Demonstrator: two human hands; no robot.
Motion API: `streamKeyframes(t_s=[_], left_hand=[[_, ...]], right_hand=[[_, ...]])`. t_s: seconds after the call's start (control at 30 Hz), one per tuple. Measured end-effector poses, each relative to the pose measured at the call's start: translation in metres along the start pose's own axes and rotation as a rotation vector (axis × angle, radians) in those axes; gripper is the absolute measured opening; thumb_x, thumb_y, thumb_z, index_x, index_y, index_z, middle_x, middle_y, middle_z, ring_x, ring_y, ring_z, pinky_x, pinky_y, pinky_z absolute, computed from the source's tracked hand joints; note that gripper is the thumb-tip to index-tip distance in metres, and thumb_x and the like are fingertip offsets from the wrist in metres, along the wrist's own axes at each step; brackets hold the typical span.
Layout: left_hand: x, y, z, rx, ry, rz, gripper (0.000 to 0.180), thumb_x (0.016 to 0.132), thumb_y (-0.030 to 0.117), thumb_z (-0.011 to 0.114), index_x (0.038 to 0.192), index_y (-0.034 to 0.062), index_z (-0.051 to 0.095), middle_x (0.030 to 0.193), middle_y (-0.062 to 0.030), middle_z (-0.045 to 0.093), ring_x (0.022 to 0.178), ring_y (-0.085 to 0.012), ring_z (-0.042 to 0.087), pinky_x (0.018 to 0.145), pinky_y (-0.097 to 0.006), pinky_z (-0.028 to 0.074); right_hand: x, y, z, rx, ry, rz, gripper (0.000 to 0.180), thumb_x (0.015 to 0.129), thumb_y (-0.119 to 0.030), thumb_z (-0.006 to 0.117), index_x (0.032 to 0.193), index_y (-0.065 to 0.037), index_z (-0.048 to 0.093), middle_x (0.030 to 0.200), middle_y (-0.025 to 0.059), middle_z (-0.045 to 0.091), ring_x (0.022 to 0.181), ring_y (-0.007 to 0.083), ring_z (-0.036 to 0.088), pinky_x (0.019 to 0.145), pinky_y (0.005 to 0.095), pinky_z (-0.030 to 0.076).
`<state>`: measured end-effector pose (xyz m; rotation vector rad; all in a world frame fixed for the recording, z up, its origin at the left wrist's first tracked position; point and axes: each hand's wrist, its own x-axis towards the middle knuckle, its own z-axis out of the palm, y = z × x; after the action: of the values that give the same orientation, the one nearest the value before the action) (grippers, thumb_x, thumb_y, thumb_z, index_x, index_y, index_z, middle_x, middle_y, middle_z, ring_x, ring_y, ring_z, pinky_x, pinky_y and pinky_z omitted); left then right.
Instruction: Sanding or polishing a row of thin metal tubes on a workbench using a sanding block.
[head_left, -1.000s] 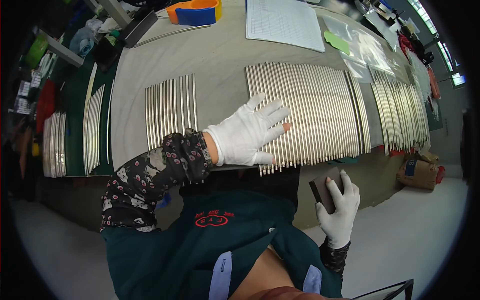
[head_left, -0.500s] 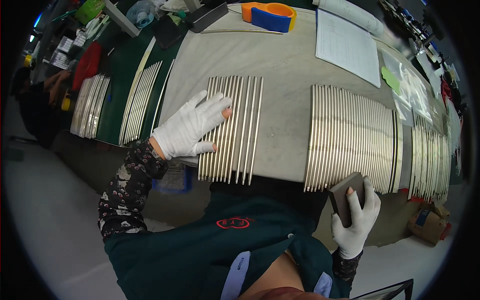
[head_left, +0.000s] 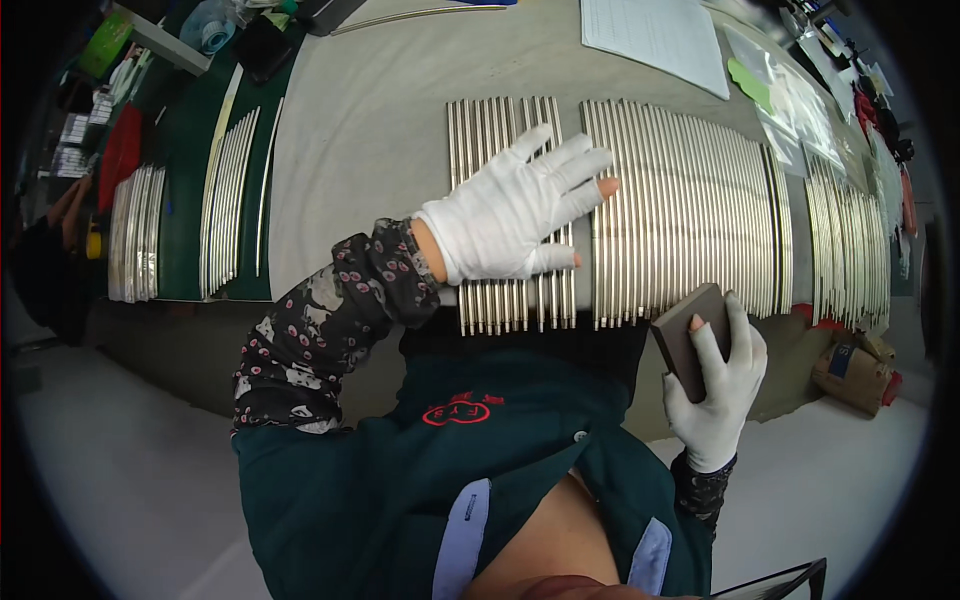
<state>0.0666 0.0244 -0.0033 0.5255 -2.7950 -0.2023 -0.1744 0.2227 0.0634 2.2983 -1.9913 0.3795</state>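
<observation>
Silver rods (head_left: 495, 305), parallel, beneath spread left fingers (head_left: 580, 172)

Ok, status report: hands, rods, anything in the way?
Left hand open, spread over smaller rod group; contact unclear. Right hand holding dark block by near edge of wider rod group. Left fingers overlap the gap between groups.

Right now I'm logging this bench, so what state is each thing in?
Left hand: gloved, fingers spread over the smaller rod row.
Right hand: gloved, gripping the block.
Block: held, tilted.
Smaller rod row: lying down, partly covered.
Larger rod row: lying side by side.
Paper: lying flat.
Clear plastic: spread out.
</observation>
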Motion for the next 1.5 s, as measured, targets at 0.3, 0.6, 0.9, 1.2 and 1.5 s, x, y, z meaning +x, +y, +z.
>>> streamKeyframes(t_s=[0.3, 0.6, 0.9, 1.2, 1.5], left_hand=[[-0.020, -0.065, 0.009, 0.197, -0.053, 0.025, 0.074, 0.096, 0.062, 0.034, 0.150, 0.0112, 0.031, 0.154, -0.0187, 0.030, 0.140, -0.0384, 0.031, 0.115, -0.055, 0.023], [0.012, -0.057, 0.011, 0.155, -0.089, 0.019, 0.072, 0.093, 0.057, 0.042, 0.150, 0.0126, 0.032, 0.155, -0.0165, 0.030, 0.140, -0.0370, 0.032, 0.114, -0.055, 0.025], [0.005, -0.065, 0.016, 0.198, -0.061, 0.071, 0.074, 0.093, 0.065, 0.033, 0.149, 0.0152, 0.035, 0.153, -0.0146, 0.033, 0.140, -0.0373, 0.033, 0.114, -0.056, 0.025], [0.002, -0.067, 0.018, 0.170, -0.008, 0.070, 0.070, 0.094, 0.061, 0.036, 0.145, 0.0141, 0.039, 0.152, -0.0138, 0.036, 0.140, -0.0340, 0.033, 0.115, -0.054, 0.024], [0.001, -0.067, 0.013, 0.076, -0.028, 0.096, 0.075, 0.094, 0.064, 0.036, 0.146, 0.0101, 0.038, 0.152, -0.0158, 0.035, 0.140, -0.0372, 0.032, 0.115, -0.056, 0.022]], right_hand=[[-0.001, 0.000, 0.008, 0.003, -0.006, 0.004, 0.069, 0.056, -0.016, 0.076, 0.123, -0.017, 0.059, 0.140, 0.0205, 0.044, 0.113, 0.0347, 0.049, 0.093, 0.0437, 0.038], [-0.006, -0.012, 0.018, 0.014, 0.024, 0.055, 0.068, 0.059, -0.017, 0.077, 0.124, -0.016, 0.058, 0.138, 0.0223, 0.044, 0.111, 0.0351, 0.050, 0.091, 0.0429, 0.038], [0.010, -0.019, 0.042, -0.131, 0.080, 0.251, 0.066, 0.065, -0.018, 0.075, 0.128, -0.010, 0.056, 0.135, 0.0284, 0.046, 0.108, 0.0398, 0.052, 0.087, 0.0454, 0.044], [0.012, -0.025, 0.030, -0.133, -0.104, 0.318, 0.072, 0.066, -0.014, 0.074, 0.134, -0.008, 0.051, 0.137, 0.0304, 0.041, 0.115, 0.0430, 0.049, 0.095, 0.0474, 0.043], [0.004, -0.059, 0.023, 0.012, 0.001, 0.290, 0.071, 0.061, -0.018, 0.079, 0.127, -0.011, 0.056, 0.138, 0.0294, 0.041, 0.108, 0.0394, 0.051, 0.093, 0.0468, 0.044]])
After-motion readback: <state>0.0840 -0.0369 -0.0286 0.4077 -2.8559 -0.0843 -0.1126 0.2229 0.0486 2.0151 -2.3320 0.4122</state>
